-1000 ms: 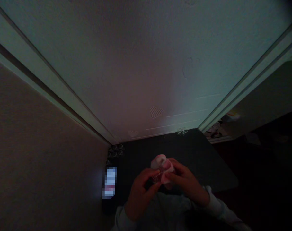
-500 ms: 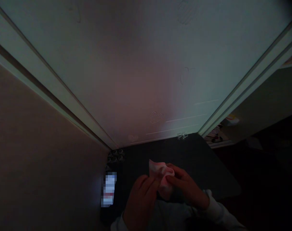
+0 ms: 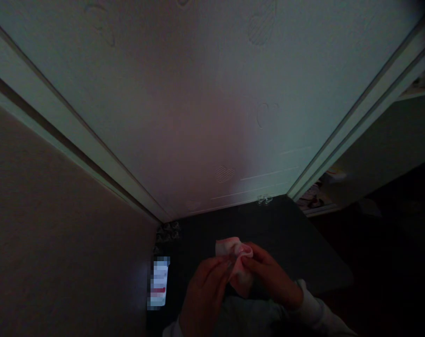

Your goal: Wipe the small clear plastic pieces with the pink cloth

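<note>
A small, crumpled pink-and-white cloth [image 3: 242, 280] is held up between my two hands over a dark table. My right hand [image 3: 270, 271] pinches a bunched fold of it between thumb and fingers. From the other side, the fingers of my left hand [image 3: 208, 281] close on its near-left part, and their tips are partly hidden by the dimness. One corner of the cloth sticks up beyond my fingers, and another part hangs down between the hands. What exact kind of cloth it is, I cannot tell.
On the dark tabletop [image 3: 303, 243], a lit phone [image 3: 159, 283] with a blurred screen lies by the left wall. Several small dark, shiny objects [image 3: 168, 231] sit in the back left corner. A clear looped item [image 3: 264, 200] lies against the pale heart-patterned panel [image 3: 184, 131]. Shelves [image 3: 317, 210] with items stand right.
The cloth's upper corner has turned slightly and folded over as my fingers shift on it. Both hands stay in nearly the same place. The view has tilted a little.
</note>
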Demonstrator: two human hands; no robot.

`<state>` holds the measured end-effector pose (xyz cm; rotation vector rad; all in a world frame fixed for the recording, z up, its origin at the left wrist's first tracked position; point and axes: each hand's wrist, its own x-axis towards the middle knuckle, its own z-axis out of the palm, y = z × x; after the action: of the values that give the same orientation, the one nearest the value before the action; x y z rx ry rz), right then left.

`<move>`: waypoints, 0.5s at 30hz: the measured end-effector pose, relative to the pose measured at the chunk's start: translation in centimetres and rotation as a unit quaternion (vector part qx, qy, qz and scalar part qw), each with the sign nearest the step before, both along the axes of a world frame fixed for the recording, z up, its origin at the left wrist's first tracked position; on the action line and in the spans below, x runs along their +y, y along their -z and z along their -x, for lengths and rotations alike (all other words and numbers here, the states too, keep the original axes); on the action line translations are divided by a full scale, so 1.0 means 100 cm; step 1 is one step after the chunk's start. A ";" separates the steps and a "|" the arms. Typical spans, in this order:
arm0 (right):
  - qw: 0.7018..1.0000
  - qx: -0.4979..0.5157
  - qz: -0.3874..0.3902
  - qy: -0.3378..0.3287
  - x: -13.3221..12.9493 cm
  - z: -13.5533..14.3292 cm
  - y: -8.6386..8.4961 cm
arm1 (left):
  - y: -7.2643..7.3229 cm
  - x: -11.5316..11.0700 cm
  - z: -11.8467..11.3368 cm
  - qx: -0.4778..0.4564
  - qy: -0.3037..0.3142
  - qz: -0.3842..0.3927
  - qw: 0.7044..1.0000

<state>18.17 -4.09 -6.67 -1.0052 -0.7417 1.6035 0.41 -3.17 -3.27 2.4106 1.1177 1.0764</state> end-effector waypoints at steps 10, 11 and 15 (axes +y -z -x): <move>1.000 -0.008 0.005 -0.018 0.004 0.001 -0.001 | -0.002 0.006 0.008 0.069 0.060 -0.144 0.985; 1.000 0.001 0.010 -0.012 0.004 0.003 -0.001 | -0.003 0.006 0.007 0.065 0.059 -0.149 0.985; 0.999 0.011 0.032 0.013 0.003 0.007 -0.010 | -0.005 0.003 0.005 0.037 0.064 -0.149 0.986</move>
<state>17.51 -3.81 -5.68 -1.0380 -0.6642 1.6225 -0.14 -2.83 -2.78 2.7291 0.8602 1.1934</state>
